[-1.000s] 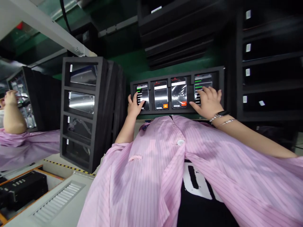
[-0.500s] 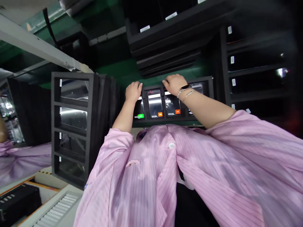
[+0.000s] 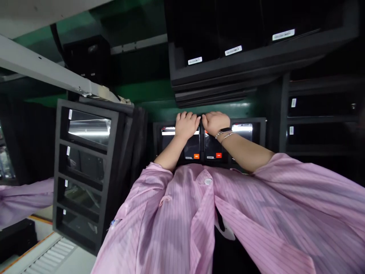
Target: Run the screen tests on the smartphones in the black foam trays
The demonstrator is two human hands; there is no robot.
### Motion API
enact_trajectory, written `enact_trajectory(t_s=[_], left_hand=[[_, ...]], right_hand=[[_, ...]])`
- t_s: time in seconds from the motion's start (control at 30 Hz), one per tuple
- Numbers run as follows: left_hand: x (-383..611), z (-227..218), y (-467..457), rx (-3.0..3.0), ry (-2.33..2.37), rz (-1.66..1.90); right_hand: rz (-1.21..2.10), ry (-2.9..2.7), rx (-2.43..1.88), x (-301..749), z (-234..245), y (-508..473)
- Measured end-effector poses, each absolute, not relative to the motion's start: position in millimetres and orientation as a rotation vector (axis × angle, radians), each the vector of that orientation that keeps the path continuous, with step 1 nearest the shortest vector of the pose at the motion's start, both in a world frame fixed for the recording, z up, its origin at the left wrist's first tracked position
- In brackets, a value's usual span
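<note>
A black tray (image 3: 260, 133) holding several phones in a row lies in front of my body. My left hand (image 3: 186, 125) rests over the upper part of the second phone (image 3: 192, 146), fingers stretched towards the tray's far edge. Right beside it, my right hand (image 3: 216, 122) lies over the top of the third phone (image 3: 213, 146), thumb apart from the fingers. Both these phones show orange-red buttons low on lit screens. The leftmost phone (image 3: 168, 141) is partly behind my left forearm. My right wrist and forearm partly cover the rightmost phone (image 3: 242, 131).
Stacked black trays (image 3: 196, 80) with labelled dark devices stand beyond my hands. A tilted tray (image 3: 110, 152) of glossy devices leans at left against more trays. More labelled compartments (image 3: 319, 118) are at right. A pale metal beam (image 3: 51, 70) crosses upper left; a pink sleeve (image 3: 25, 199) shows at left.
My left hand has moved right, from the leftmost phone to the second one, next to my right hand. My right hand stays at the third phone. The view has shifted slightly.
</note>
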State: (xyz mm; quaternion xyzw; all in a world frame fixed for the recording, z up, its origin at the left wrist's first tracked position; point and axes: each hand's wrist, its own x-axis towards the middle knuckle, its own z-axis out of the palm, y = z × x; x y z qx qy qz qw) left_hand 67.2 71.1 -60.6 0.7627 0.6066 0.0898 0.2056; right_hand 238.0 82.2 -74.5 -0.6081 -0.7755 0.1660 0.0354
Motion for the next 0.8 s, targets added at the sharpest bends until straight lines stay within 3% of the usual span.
enact_trajectory(t_s=[0.27,0.47,0.8], left_hand=[[56,-53,71,2.067,1.693,0.416],[-13,-24,8,1.94,1.91,0.614],[-38,-52,-63,1.55,2.243,0.377]], right_hand=[[0.739,-2.129,-1.743,255,-65,81],[0.573,-1.914,-1.686,340,-26,-4],[0.6,-2.079,-1.783,368,-49,-71]])
